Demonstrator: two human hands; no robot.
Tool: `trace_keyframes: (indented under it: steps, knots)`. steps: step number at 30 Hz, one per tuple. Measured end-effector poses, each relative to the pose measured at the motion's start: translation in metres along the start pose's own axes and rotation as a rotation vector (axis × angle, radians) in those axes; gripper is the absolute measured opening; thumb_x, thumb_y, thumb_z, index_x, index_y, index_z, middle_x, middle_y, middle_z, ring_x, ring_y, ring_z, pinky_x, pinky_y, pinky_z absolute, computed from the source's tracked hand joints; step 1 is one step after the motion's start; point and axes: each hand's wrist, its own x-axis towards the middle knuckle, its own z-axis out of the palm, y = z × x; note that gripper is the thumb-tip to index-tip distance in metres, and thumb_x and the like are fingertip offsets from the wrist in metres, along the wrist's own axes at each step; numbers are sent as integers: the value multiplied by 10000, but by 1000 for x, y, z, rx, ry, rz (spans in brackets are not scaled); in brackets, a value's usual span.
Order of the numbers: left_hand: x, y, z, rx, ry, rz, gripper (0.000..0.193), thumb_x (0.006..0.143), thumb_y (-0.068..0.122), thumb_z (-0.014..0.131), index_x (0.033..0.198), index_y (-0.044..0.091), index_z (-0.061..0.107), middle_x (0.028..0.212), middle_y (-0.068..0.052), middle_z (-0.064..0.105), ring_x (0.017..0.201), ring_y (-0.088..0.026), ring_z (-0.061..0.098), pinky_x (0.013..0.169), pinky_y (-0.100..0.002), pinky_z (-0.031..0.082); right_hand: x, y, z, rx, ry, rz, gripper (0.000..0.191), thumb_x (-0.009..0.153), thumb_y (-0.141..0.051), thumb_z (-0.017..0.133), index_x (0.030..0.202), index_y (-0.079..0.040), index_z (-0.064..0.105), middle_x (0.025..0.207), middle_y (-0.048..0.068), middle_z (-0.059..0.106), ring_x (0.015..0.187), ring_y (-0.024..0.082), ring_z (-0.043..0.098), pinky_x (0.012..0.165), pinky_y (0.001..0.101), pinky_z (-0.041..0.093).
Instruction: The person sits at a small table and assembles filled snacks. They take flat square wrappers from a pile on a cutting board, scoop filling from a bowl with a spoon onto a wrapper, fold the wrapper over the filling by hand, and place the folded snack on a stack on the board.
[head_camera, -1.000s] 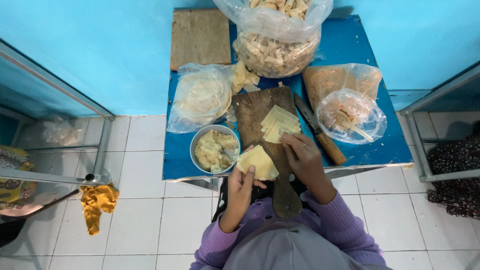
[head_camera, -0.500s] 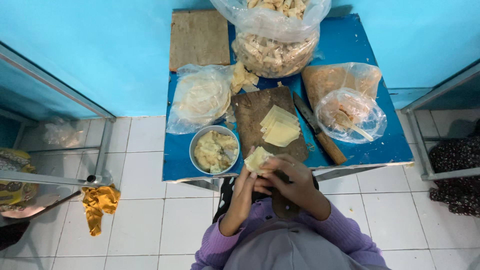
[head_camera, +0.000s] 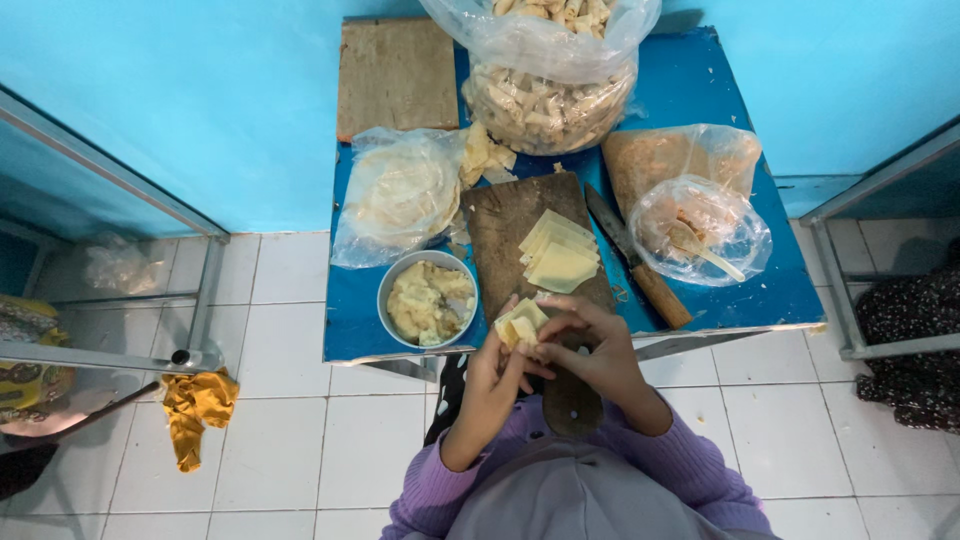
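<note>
My left hand (head_camera: 497, 377) and my right hand (head_camera: 590, 352) meet over the near edge of the blue table (head_camera: 700, 100), both pinching one pale yellow dough wrapper (head_camera: 522, 322) that is folded up between the fingers. Just beyond them a fanned stack of square wrappers (head_camera: 556, 255) lies on a dark wooden cutting board (head_camera: 505, 225). A round metal bowl of pale mashed filling (head_camera: 428, 299) stands to the left of the hands.
A wooden-handled knife (head_camera: 638, 259) lies right of the board. Clear bags of round wrappers (head_camera: 400, 195), of folded pieces (head_camera: 548, 85) and of food with a spoon (head_camera: 696, 222) crowd the table. A second board (head_camera: 396, 75) lies at the back. A yellow cloth (head_camera: 197, 408) lies on the tiled floor.
My right hand came back from the wrapper stack to join my left. The flat wrapper held in my left hand has been drawn toward me and folded up between both hands.
</note>
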Motion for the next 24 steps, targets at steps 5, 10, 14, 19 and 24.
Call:
trace_keyframes:
  steps: [5, 10, 14, 19, 24]
  knots:
    - [-2, 4, 2, 67, -16, 65, 639, 1059, 59, 515, 1634, 49, 235, 1164, -119, 697, 802, -152, 728, 575, -194, 489, -1, 0, 1, 11, -7, 36, 586, 821, 44, 797, 1373, -33, 614, 893, 78, 771, 858, 125, 738, 806, 277, 589]
    - [0, 4, -1, 77, 16, -1, 546, 1092, 142, 382, 1618, 39, 277, 1153, -119, 720, 739, -151, 761, 523, -183, 491, -1, 4, -2, 255, 51, 84, 486, 896, 47, 707, 1365, -32, 606, 974, 47, 684, 879, 108, 673, 772, 262, 545]
    - [2, 0, -6, -91, 10, -12, 531, 1101, 163, 352, 1608, 18, 288, 1178, -190, 721, 721, -186, 763, 504, -188, 489, 1, 13, -14, 281, 232, 128, 401, 935, 30, 612, 1331, -25, 611, 1039, 24, 583, 932, 98, 601, 766, 259, 513]
    - [2, -1, -13, -181, 57, 4, 521, 1089, 150, 329, 1580, -23, 322, 1191, -225, 723, 717, -214, 766, 493, -198, 501, 20, 21, -46, 360, 452, -1, 378, 999, 20, 604, 1372, -43, 590, 1107, 18, 590, 951, 116, 575, 808, 267, 511]
    - [1, 4, -15, -163, 114, 31, 526, 1075, 125, 324, 1573, -45, 328, 1188, -234, 729, 739, -218, 769, 519, -200, 513, 39, 22, -53, -532, 459, -501, 267, 1013, 23, 682, 1241, -86, 595, 1153, 116, 679, 1098, 255, 696, 919, 357, 576]
